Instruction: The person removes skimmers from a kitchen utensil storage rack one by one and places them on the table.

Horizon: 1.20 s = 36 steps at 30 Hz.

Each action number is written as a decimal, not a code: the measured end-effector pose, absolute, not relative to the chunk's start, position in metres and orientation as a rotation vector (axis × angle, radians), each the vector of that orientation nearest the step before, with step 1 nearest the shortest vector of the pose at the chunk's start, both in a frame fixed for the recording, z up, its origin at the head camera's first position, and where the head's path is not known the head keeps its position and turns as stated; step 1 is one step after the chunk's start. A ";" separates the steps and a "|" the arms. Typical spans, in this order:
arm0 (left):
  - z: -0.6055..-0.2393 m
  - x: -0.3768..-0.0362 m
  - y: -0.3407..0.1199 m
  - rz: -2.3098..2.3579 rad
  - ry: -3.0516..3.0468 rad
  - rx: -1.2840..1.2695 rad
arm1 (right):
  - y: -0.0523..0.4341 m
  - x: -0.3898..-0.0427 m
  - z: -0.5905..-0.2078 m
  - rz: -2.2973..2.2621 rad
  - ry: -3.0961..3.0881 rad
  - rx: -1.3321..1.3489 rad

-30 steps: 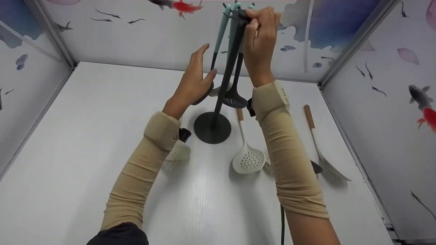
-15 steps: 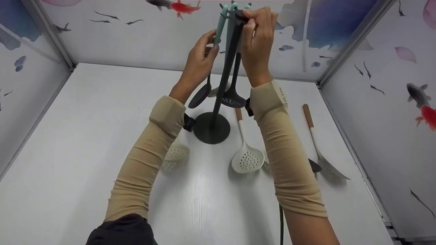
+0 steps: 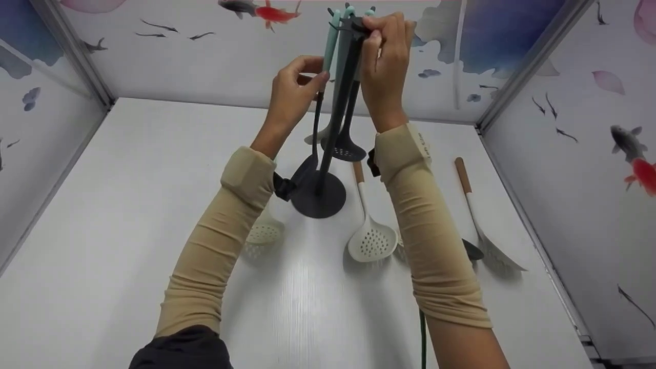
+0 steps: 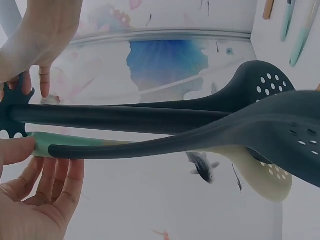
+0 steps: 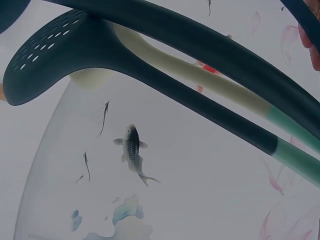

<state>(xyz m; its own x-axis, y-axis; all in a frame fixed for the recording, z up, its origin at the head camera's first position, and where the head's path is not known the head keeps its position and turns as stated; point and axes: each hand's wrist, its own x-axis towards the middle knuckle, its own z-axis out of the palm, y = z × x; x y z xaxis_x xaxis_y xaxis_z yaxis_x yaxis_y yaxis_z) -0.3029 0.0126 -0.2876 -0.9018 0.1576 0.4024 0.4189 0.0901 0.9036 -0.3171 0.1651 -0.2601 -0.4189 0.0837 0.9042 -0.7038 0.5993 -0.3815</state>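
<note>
A black utensil stand (image 3: 335,110) rises from its round base (image 3: 328,205) on the table, with utensils hung from hooks at its top. My right hand (image 3: 387,66) grips the stand's top. With thumb and fingers, my left hand (image 3: 292,89) pinches the mint handle (image 4: 42,142) of a dark slotted spoon (image 4: 295,135) at the stand's left side. Its head overlaps the base in the head view. Hanging too are a dark skimmer (image 5: 45,55) with a mint handle and a cream perforated utensil (image 4: 260,175). The spoon's upper handle end reaches the hooks.
On the white table (image 3: 143,215) lie a white skimmer (image 3: 373,241) and a white turner (image 3: 492,248), both with wooden handles. A cream perforated head (image 3: 265,233) and a dark head (image 3: 472,250) are partly hidden by my arms. Printed walls (image 3: 205,61) enclose the table.
My left hand, straight-fingered beside the stand at first, has closed on the slotted spoon's handle and moved slightly down it. The spoon's head has swung lower toward the base. The right hand stays put.
</note>
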 end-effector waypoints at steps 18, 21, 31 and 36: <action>-0.284 -0.307 0.016 -1.952 -2.130 -0.504 | 0.166 -0.316 -0.261 0.965 -1.796 0.515; -0.283 -0.307 0.016 -1.948 -2.127 -0.502 | 0.166 -0.316 -0.261 0.962 -1.792 0.514; -0.279 -0.307 0.013 -1.961 -2.118 -0.463 | 0.164 -0.316 -0.261 0.974 -1.798 0.504; -0.277 -0.306 0.007 -2.002 -2.080 -0.446 | 0.164 -0.316 -0.261 0.959 -1.790 0.508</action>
<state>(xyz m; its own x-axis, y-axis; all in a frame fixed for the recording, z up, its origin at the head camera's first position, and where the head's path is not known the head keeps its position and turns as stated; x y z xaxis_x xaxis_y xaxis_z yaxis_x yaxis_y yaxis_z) -0.3061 0.0067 -0.2773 -0.9297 0.0651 0.3624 0.3646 0.0259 0.9308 -0.3164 0.1643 -0.2608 -0.4106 0.0857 0.9078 -0.7082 0.5971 -0.3767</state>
